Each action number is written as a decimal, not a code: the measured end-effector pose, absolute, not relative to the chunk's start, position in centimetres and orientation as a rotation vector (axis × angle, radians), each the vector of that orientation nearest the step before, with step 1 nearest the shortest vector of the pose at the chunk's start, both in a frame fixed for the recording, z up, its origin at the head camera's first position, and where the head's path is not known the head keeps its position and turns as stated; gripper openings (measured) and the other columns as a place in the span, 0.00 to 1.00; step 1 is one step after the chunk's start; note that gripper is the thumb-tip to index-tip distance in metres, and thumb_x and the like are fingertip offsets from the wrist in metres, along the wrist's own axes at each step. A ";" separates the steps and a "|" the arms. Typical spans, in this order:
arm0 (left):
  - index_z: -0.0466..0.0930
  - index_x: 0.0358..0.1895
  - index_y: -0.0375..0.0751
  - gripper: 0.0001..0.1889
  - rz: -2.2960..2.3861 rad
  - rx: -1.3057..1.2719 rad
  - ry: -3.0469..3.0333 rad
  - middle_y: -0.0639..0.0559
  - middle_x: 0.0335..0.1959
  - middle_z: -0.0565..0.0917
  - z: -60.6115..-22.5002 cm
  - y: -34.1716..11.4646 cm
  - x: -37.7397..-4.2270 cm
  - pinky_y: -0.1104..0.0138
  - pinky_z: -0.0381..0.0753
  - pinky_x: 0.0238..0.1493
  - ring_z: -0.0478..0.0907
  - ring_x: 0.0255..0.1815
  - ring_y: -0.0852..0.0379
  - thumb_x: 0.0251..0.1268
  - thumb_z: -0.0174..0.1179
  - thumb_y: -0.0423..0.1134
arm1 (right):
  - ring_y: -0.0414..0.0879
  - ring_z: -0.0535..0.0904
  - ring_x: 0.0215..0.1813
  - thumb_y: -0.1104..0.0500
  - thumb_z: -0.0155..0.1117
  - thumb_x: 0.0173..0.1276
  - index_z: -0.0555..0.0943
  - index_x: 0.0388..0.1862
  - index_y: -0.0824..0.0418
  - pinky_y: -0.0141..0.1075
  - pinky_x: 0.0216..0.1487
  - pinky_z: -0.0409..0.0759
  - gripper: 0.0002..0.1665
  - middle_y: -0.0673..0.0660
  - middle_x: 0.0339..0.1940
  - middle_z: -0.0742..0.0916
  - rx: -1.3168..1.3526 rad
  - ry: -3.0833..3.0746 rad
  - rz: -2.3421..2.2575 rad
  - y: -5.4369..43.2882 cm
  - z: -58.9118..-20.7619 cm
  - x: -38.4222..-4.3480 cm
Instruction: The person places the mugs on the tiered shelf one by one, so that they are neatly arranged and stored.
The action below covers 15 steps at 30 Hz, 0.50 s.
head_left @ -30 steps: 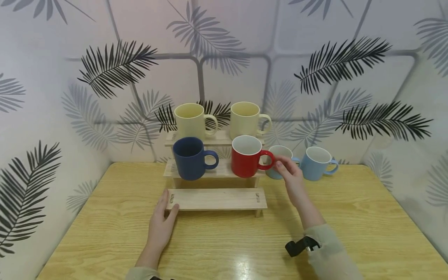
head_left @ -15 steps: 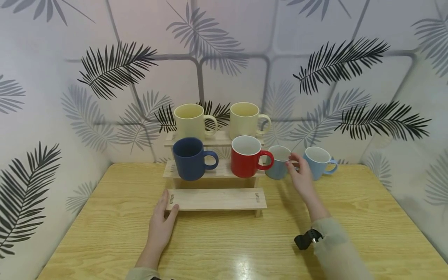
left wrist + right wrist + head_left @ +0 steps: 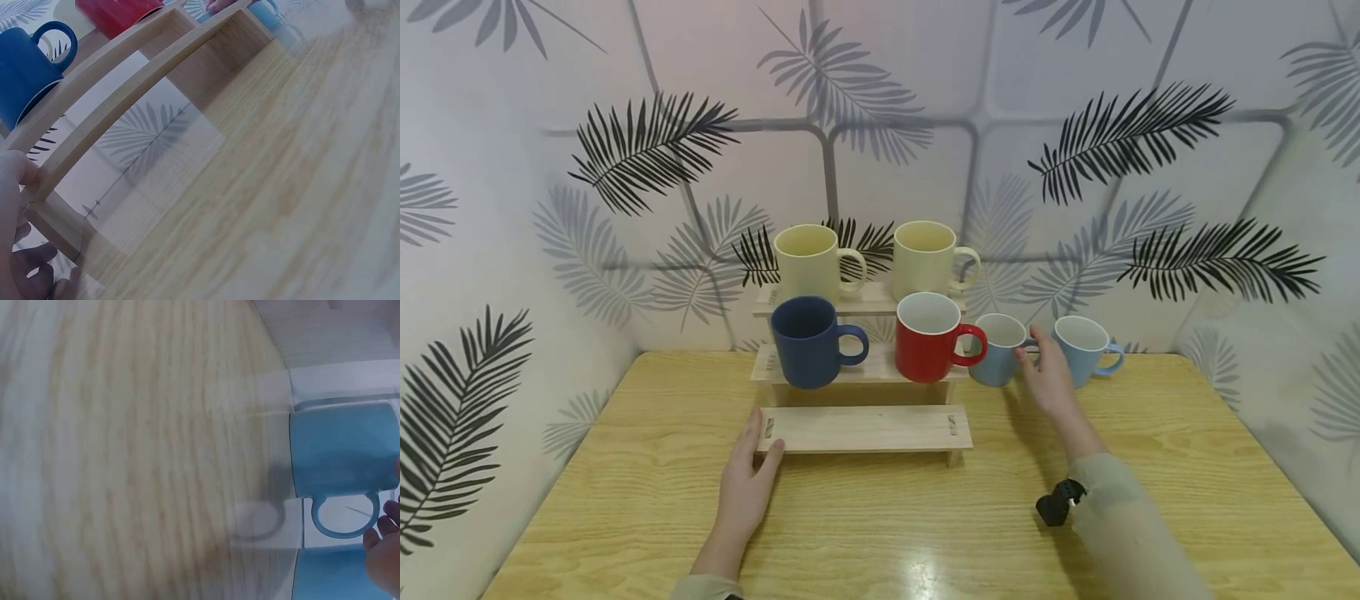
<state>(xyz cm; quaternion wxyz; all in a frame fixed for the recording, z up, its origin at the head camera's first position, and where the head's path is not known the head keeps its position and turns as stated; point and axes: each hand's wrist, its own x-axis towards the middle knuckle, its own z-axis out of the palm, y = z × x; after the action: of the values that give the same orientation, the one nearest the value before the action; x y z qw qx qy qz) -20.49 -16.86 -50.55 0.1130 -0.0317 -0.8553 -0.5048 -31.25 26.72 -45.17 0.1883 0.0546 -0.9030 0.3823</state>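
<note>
Just left of right hand (image 3: pixel 1049 377): light-blue mug (image 3: pixel 994 364).

Pale leaf-printed walls (image 3: pixel 895 67) around a wood-grain table (image 3: pixel 625 500), a bright reflection (image 3: pixel 920 575).

A light wood-grain counter (image 3: pixel 137 450) fills the left and centre of this sideways-turned view. At the right, a blue mug (image 3: pixel 344 450) stands against a pale wall (image 3: pixel 344 378), its looped handle (image 3: pixel 337 535) pointing toward a second blue mug (image 3: pixel 334 575), cut off below. The right hand (image 3: pixel 384 559), partly out of frame, has its fingers close beside the handle.
</note>
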 end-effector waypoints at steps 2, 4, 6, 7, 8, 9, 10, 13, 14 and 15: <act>0.48 0.75 0.38 0.36 -1.477 -0.097 -2.506 0.44 0.76 0.50 -50.6 -16.8 -20.5 0.51 0.53 0.71 0.46 0.75 0.46 0.74 0.48 0.52 | 0.69 0.57 0.69 0.61 0.50 0.75 0.56 0.70 0.78 0.57 0.70 0.53 0.32 0.77 0.67 0.65 0.142 -2.560 1.061 26.8 -45.3 -31.5; 0.48 0.75 0.38 0.36 -1.474 -0.097 -2.502 0.44 0.76 0.50 -50.6 -16.8 -20.4 0.50 0.53 0.71 0.46 0.75 0.46 0.74 0.49 0.52 | 0.69 0.57 0.69 0.62 0.49 0.76 0.56 0.70 0.78 0.56 0.70 0.53 0.31 0.78 0.67 0.65 0.133 -2.569 1.054 26.8 -45.4 -31.8; 0.48 0.75 0.37 0.36 -1.474 -0.099 -2.501 0.44 0.76 0.50 -50.6 -16.7 -20.4 0.50 0.52 0.72 0.46 0.75 0.46 0.74 0.49 0.51 | 0.70 0.58 0.68 0.62 0.49 0.76 0.57 0.69 0.79 0.56 0.70 0.53 0.30 0.78 0.66 0.66 0.127 -2.571 1.046 26.8 -45.5 -31.9; 0.48 0.75 0.37 0.36 -1.473 -0.099 -2.503 0.44 0.76 0.50 -50.6 -16.7 -20.4 0.50 0.52 0.72 0.46 0.75 0.46 0.74 0.48 0.52 | 0.70 0.59 0.67 0.63 0.49 0.75 0.58 0.68 0.80 0.56 0.70 0.54 0.30 0.78 0.65 0.67 0.121 -2.570 1.043 26.8 -45.6 -32.0; 0.48 0.75 0.38 0.36 -1.474 -0.099 -2.504 0.44 0.76 0.50 -50.6 -16.8 -20.4 0.50 0.52 0.72 0.46 0.75 0.46 0.74 0.48 0.52 | 0.70 0.60 0.66 0.63 0.49 0.75 0.59 0.68 0.79 0.57 0.69 0.55 0.29 0.78 0.64 0.68 0.115 -2.568 1.038 26.8 -45.6 -32.0; 0.48 0.76 0.38 0.36 -1.477 -0.099 -2.505 0.44 0.76 0.50 -50.6 -16.8 -20.4 0.51 0.52 0.72 0.46 0.76 0.46 0.74 0.48 0.52 | 0.70 0.61 0.65 0.63 0.50 0.75 0.60 0.67 0.79 0.57 0.68 0.56 0.28 0.78 0.63 0.69 0.110 -2.561 1.039 26.8 -45.6 -32.0; 0.48 0.76 0.38 0.35 -1.475 -0.100 -2.506 0.44 0.76 0.50 -50.6 -16.8 -20.4 0.51 0.52 0.72 0.46 0.76 0.46 0.74 0.48 0.52 | 0.70 0.63 0.64 0.63 0.52 0.74 0.62 0.66 0.79 0.57 0.67 0.57 0.28 0.77 0.62 0.70 0.107 -2.553 1.038 26.9 -45.6 -32.0; 0.47 0.76 0.38 0.35 -1.475 -0.102 -2.512 0.44 0.76 0.50 -50.7 -16.9 -20.4 0.50 0.51 0.72 0.45 0.76 0.46 0.74 0.48 0.52 | 0.69 0.65 0.61 0.62 0.57 0.72 0.67 0.63 0.77 0.58 0.65 0.59 0.27 0.75 0.59 0.74 0.115 -2.515 1.042 26.8 -45.7 -31.9; 0.47 0.76 0.39 0.35 -1.478 -0.101 -2.512 0.44 0.76 0.50 -50.7 -16.9 -20.4 0.51 0.51 0.72 0.45 0.76 0.46 0.74 0.48 0.52 | 0.68 0.66 0.60 0.62 0.58 0.71 0.68 0.62 0.77 0.57 0.65 0.59 0.26 0.75 0.57 0.75 0.121 -2.499 1.044 26.8 -45.7 -31.8; 0.47 0.76 0.40 0.35 -1.481 -0.102 -2.514 0.44 0.76 0.49 -50.6 -16.9 -20.4 0.50 0.51 0.72 0.45 0.76 0.46 0.74 0.47 0.52 | 0.68 0.67 0.60 0.62 0.60 0.70 0.70 0.61 0.76 0.57 0.64 0.59 0.26 0.74 0.56 0.76 0.126 -2.483 1.049 26.7 -45.8 -31.7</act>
<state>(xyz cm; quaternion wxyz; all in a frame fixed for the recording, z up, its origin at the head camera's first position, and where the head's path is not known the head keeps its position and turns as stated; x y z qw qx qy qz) -20.38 -16.93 -50.64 0.1107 -0.0347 -0.8558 -0.5042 -31.73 26.72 -45.80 0.2198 0.0457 -0.8977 0.3792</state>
